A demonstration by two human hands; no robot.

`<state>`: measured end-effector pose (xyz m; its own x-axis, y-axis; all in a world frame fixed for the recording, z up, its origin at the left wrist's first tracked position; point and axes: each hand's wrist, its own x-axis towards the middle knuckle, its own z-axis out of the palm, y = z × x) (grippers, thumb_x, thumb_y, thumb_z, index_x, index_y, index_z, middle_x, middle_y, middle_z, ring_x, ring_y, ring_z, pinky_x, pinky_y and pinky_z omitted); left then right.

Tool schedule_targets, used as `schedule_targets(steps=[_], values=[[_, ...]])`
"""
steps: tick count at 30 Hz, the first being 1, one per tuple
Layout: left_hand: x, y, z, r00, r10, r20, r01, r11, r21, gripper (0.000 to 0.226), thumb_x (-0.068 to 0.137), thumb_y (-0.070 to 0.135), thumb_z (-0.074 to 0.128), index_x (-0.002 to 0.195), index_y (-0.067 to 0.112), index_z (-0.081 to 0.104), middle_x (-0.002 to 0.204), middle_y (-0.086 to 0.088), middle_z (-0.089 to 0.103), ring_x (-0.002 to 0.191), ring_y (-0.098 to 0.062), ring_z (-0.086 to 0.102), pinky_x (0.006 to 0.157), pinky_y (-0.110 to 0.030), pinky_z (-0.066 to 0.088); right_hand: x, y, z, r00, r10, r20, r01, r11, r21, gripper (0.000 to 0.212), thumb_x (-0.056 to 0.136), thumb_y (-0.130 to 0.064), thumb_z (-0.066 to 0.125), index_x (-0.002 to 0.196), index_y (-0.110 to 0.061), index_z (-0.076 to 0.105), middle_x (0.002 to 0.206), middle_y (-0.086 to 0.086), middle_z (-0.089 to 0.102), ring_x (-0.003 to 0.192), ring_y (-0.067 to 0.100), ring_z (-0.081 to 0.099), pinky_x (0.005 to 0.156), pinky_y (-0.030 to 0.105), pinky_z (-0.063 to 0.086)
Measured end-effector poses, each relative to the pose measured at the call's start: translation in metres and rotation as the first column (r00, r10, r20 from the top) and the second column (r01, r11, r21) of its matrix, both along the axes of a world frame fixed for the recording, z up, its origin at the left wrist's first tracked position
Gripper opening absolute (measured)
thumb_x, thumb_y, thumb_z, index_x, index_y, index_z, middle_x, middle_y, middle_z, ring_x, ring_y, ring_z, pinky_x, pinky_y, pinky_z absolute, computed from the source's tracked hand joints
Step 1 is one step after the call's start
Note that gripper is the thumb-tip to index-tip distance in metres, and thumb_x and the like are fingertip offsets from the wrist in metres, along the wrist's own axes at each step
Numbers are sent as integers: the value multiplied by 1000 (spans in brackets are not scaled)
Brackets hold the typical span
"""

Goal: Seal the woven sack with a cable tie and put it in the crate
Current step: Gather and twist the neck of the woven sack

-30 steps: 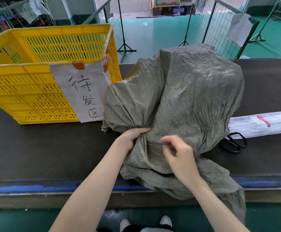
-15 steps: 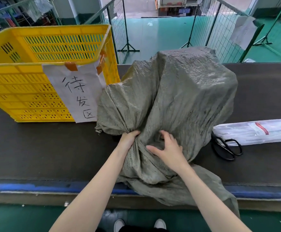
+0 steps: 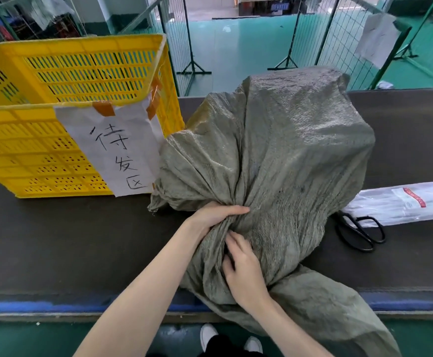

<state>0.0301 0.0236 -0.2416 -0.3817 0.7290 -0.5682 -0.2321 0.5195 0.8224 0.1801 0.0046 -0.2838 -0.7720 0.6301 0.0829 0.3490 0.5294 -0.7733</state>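
grey-green woven sack (image 3: 287, 155) sits bulging on the dark desk (image 3: 68, 240), just right of the yellow crate (image 3: 29, 150) and touching or nearly touching its near corner. the sack's mouth is gathered into a twisted neck at the near side, and the loose end of the fabric spills past the desk's front edge and hangs toward the green floor. the left hand (image 3: 215, 215) grips that bunched neck from the left, fingers curled round the folds, with the full body of the sack rising just beyond it. the right hand (image 3: 241, 269) is lower and nearer, on the neck just below the left hand, its fingers bent and pinching into the creases of the weave, so the sack lies under and ahead of both hands. a white paper sign (image 3: 117, 148) with handwritten characters is taped with orange strips to the crate's front wall. to the right of the sack, a pair of black scissors (image 3: 359, 233) lies flat on the desk, its blade end hidden under the sack, and just behind it a clear plastic packet (image 3: 403, 204) with a red mark lies lengthwise, holding what look like pale strips.
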Motion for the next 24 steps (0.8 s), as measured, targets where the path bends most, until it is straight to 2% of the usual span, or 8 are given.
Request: schedule_targets(steps=[3, 8, 12, 14, 16, 20, 22, 24], values=[[-6, 3, -8, 999, 23, 31, -23, 1000, 8, 42, 66, 29, 84, 103, 12, 72, 100, -3, 74, 95, -17, 69, 96, -31, 51, 5, 10, 2, 999, 44, 4, -43, 999, -32, 50, 90, -5, 49, 139, -11, 44, 141, 0, 45, 131, 12, 39, 114, 23, 24], [-3, 7, -12, 997, 76, 31, -79, 992, 94, 20, 86, 16, 67, 106, 18, 63, 95, 5, 67, 80, -1, 61, 61, -5, 46, 19, 39, 20, 998, 54, -23, -52, 995, 79, 33, 91, -13, 53, 124, -10, 59, 124, 2, 58, 117, 13, 52, 103, 32, 40], [-2, 6, -10, 989, 124, 80, -133, 983, 125, 34, 88, 19, 65, 121, 20, 57, 111, 6, 61, 100, -8, 56, 89, -17, 38, 38, 64, 34, 941, -300, -155, 335, 883, 329, 25, 86, -24, 57, 107, -14, 64, 116, 5, 57, 110, 20, 47, 93, 36, 35], [-2, 6, -15, 985, 150, 81, -159, 981, 111, 38, 88, 19, 64, 126, 14, 57, 116, 5, 61, 106, -11, 56, 91, -21, 37, 50, 80, 31, 821, -551, -147, 571, 799, 188, 35, 81, -24, 67, 113, -15, 57, 123, 10, 47, 115, 27, 39, 92, 34, 27], [2, 6, -19, 980, 192, 49, -197, 975, 105, 38, 89, 16, 63, 125, 8, 59, 117, 2, 62, 110, -14, 57, 85, -18, 41, 58, 93, 19, 723, -687, -76, 675, 725, -139, 53, 76, -21, 75, 121, -14, 47, 127, 14, 40, 120, 32, 37, 99, 36, 29], [13, 5, -17, 972, 229, 47, -233, 966, 112, 29, 92, 13, 59, 120, 9, 60, 107, 3, 63, 98, -8, 59, 74, -13, 43, 53, 97, 5, 726, -687, -29, 442, 498, -746, 62, 77, -28, 75, 126, -22, 38, 132, 9, 50, 119, 20, 52, 107, 43, 40], [15, 2, -16, 973, 232, 9, -232, 966, 117, 34, 91, 12, 59, 124, 5, 58, 113, 2, 63, 107, -11, 59, 87, -18, 42, 46, 94, 8, 784, -619, -43, 344, 491, -800, 60, 82, -22, 71, 132, -21, 37, 130, 5, 55, 116, 17, 56, 105, 39, 43], [16, 0, -17, 975, 224, -6, -221, 966, 132, 40, 92, 13, 59, 130, 3, 55, 121, 2, 60, 120, -14, 54, 95, -20, 36, 38, 91, 15, 824, -561, -78, 331, 588, -738, 54, 84, -17, 69, 130, -19, 41, 127, 2, 58, 114, 16, 57, 104, 38, 42]])
